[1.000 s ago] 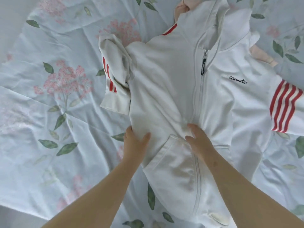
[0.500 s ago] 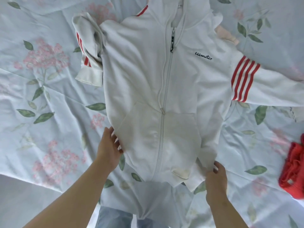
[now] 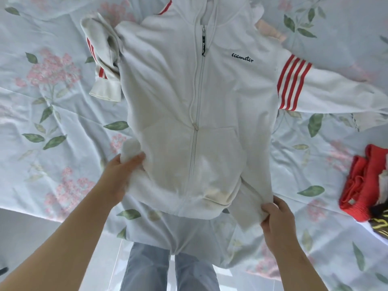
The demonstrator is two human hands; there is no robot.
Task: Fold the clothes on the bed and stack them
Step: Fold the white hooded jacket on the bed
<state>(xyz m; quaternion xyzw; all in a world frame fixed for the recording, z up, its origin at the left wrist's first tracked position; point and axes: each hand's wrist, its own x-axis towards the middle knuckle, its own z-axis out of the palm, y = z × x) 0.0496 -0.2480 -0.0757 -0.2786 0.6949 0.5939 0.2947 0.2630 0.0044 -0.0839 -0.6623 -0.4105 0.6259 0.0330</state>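
Observation:
A white zip-up hooded jacket (image 3: 168,85) with red sleeve stripes lies front-up on the floral bed sheet (image 3: 42,114). My left hand (image 3: 119,177) grips a bunched piece of its lower left hem. The lower right hem corner is pinched in my right hand (image 3: 277,217). The jacket's left sleeve (image 3: 102,61) is crumpled and folded near the shoulder. Its right sleeve (image 3: 327,91) stretches out flat to the right.
A red garment (image 3: 359,185) lies bunched at the right edge, with a dark and yellow item (image 3: 380,225) beside it. A pink cloth (image 3: 270,30) peeks from under the jacket's hood. The bed edge and my legs in grey trousers (image 3: 168,267) are at the bottom.
Both hands left the jacket's middle and went to its bottom corners, which they now hold. The jacket's body has been pulled straighter toward the bed edge.

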